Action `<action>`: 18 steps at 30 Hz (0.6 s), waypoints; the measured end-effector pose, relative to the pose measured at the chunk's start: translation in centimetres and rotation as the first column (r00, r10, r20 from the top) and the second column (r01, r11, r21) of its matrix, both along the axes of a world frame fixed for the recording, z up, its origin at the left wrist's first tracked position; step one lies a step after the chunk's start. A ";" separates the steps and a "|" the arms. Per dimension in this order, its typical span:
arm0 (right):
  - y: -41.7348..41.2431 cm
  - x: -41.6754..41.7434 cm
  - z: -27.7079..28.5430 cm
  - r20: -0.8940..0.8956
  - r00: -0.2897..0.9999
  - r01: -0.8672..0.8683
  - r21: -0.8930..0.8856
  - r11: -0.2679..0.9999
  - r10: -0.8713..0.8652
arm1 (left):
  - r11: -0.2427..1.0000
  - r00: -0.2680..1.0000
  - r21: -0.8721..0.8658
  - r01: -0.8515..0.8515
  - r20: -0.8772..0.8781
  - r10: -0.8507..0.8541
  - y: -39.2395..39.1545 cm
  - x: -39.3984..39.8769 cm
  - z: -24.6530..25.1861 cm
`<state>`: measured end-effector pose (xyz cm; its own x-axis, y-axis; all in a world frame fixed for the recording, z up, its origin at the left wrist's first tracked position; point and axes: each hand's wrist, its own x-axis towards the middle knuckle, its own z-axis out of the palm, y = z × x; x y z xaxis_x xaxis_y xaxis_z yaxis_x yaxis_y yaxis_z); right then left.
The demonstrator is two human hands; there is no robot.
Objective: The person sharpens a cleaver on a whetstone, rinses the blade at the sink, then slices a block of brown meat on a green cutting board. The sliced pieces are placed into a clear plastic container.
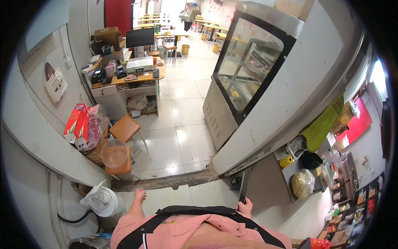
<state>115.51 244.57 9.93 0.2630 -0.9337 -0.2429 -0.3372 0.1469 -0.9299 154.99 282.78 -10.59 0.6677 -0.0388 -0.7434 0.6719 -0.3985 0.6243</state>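
Observation:
My left hand [140, 195] is held out over the floor by the doorway, its fingers curled, with no held thing plainly visible. A white plastic bucket [118, 204] with a crumpled white bag [99, 199] on top stands to its left. My right hand [245, 208] grips the lower end of a long, dark, flat object [244, 186], seen nearly edge-on beside a grey-brown cabinet panel [269, 180]. A clear plastic bowl [114, 153] rests on an orange-topped stool [119, 170] beyond the sill.
A worn door sill [164, 184] crosses the floor ahead. Beyond it are another stool [125, 128], a counter [133, 81] with a monitor [140, 38], and a glass display cabinet [252, 62]. A person [188, 17] carrying bags is far back among tables. A worktop with a bagged food item [303, 183] is at right.

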 end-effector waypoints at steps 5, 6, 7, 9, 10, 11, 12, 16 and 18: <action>2.4 -2.4 1.3 0.104 0.984 0.143 0.047 0.989 -0.147 | 0.983 0.977 0.005 0.186 -0.108 -0.184 -3.4 -1.2 -1.7; 2.5 -3.1 1.3 0.109 0.978 0.172 0.039 0.984 -0.175 | 0.976 0.967 -0.008 0.219 -0.135 -0.218 -4.2 -2.2 -2.2; 2.7 -3.9 1.1 0.116 0.973 0.199 0.037 0.979 -0.202 | 0.968 0.955 -0.016 0.251 -0.161 -0.250 -4.8 -3.0 -2.2; 3.0 -6.2 1.2 0.113 0.962 0.246 0.034 0.969 -0.248 | 0.886 0.872 0.018 0.463 -0.189 -0.452 -7.4 -5.9 0.0; 3.3 -7.3 1.6 0.123 0.950 0.284 0.043 0.958 -0.287 | 0.827 0.814 0.035 0.560 -0.208 -0.543 -8.6 -7.4 2.1; 3.5 -8.4 1.8 0.137 0.938 0.315 0.054 0.948 -0.319 | 0.784 0.774 0.057 0.618 -0.218 -0.594 -9.6 -8.3 3.5; 3.5 -9.8 1.6 0.126 0.937 0.322 0.046 0.946 -0.325 | 0.738 0.733 0.077 0.670 -0.227 -0.642 -10.5 -9.3 4.6; 3.5 -15.8 0.9 0.202 0.900 0.382 0.063 0.922 -0.387 | 0.652 0.663 0.122 0.748 -0.156 -0.732 -12.6 -12.6 3.3; 3.2 -17.5 0.3 0.272 0.896 0.338 0.098 0.936 -0.352 | 0.845 0.847 0.059 0.531 -0.075 -0.527 -9.4 -11.2 -2.5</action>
<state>97.99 247.75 10.27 -0.0097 -0.9675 -0.2527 0.0169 0.2526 -0.9674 143.82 273.42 -13.13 0.5207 -0.3178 -0.7924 0.3771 -0.7471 0.5474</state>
